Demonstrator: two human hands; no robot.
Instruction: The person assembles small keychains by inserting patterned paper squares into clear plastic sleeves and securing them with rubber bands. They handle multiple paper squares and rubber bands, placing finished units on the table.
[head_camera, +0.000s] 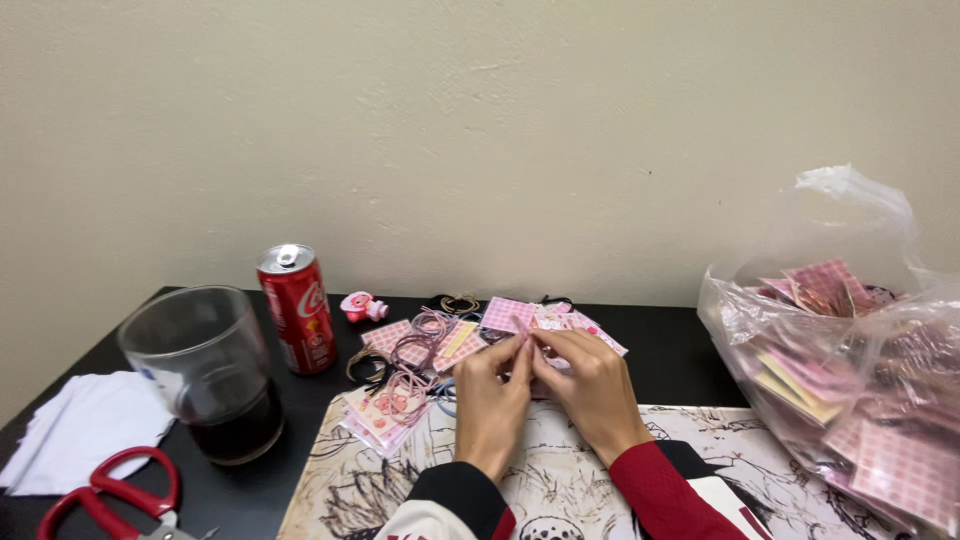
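Your left hand (490, 395) and right hand (590, 385) meet fingertip to fingertip, both grips pinched on a small pink hair tie (522, 328). It sits just above the pile of pink checked cards (430, 365) on the black surface (670, 365). Soda can (297, 308) stands left, well apart.

Left hand (492, 392) and right hand (590, 385) side by side, fingers (520, 352) pinched together, fingertips meeting.

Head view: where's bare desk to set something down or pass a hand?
Bare black desk lies between the right hand and the plastic bag, and behind the cards along the wall. The mat right of the sleeve is open. Crowded: left side, with glass, can, scissors, tissue.
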